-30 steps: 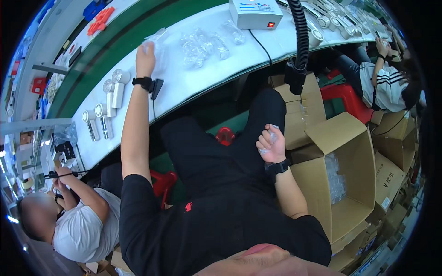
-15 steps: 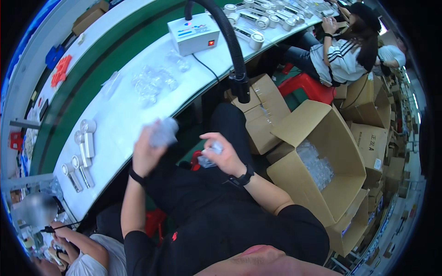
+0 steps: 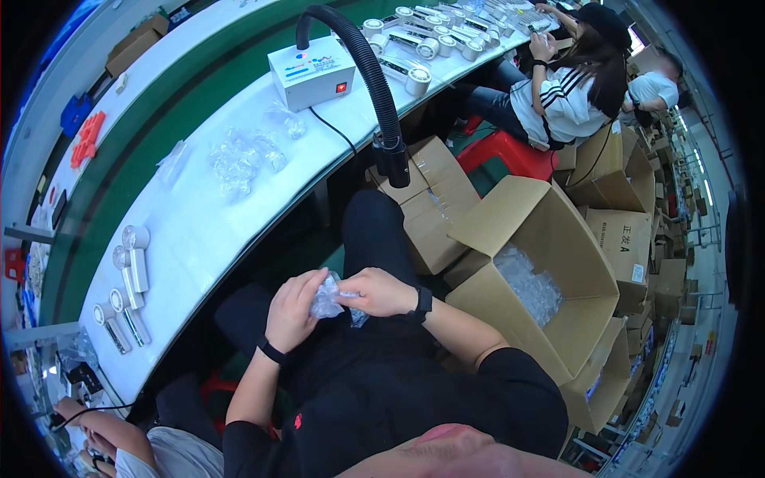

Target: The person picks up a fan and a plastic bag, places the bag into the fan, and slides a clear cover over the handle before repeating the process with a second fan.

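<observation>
1. Two hands meet over the person's lap: the left hand (image 3: pixel 293 309) and the right hand (image 3: pixel 378 291) both pinch a small clear plastic bag (image 3: pixel 330 299), fingers closed on it from either side. It sits between them, well below the edge of the white worktable (image 3: pixel 199 239) and off any surface. If either grip loosens, I'd expect it to drop into the lap or down to the floor between the knees.

2. Film this thin and crumpled looks slippery and easy to tear. Pulling the two sides apart too hard could split it rather than open it.

3. I cannot tell whether anything is inside the bag. If something is, tipping it while working the mouth could spill it.

4. The open cardboard box (image 3: pixel 532 271), with more clear bags (image 3: pixel 532 288) in it, stands just beside the right elbow. A wide swing of that arm could knock its flap.

5. Loose clear pieces (image 3: pixel 239 155) lie well apart on the table; a careless reach up could scatter them.
</observation>
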`<state>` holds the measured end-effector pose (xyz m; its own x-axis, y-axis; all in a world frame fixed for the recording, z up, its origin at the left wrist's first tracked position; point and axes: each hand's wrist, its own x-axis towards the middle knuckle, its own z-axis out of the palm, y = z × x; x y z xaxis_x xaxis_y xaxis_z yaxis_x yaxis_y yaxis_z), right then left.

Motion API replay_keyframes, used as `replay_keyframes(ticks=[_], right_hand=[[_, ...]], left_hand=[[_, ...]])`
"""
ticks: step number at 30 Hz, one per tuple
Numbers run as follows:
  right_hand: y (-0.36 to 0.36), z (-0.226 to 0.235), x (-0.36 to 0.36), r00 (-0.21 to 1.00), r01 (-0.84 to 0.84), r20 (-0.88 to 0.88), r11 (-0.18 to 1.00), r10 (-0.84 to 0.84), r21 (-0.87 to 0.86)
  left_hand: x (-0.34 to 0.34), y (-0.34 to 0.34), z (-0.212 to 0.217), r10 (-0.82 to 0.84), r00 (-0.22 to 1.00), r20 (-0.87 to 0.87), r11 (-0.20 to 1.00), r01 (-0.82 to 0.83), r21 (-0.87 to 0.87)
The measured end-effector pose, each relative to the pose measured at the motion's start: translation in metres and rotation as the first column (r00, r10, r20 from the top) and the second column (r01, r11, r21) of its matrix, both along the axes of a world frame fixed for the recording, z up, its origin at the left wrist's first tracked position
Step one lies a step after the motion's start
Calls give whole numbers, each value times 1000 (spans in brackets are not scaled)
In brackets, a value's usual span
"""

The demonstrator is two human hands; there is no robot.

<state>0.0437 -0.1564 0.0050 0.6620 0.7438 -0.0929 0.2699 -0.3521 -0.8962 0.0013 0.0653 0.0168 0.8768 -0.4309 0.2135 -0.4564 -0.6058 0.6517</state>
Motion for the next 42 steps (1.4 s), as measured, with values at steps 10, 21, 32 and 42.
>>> replay_keyframes(ticks=[10,21,32,42], right_hand=[[9,-10,-8,938,-45,343,998,54,-32],[12,-33,-13,931,17,-366,1000,-9,17],[30,-23,-5,903,-36,-422,991,87,127],[11,-40,-15,757,301,-650,918,-64,260]], left_hand=[[-12,2,29,23,992,-127,985,-45,-169],[-34,14,-27,55,933,-357,994,-84,-66],[-55,-7,-46,133,887,-443,968,-212,-132],[-59,4,-51,46,807,-589,951,-216,-222]])
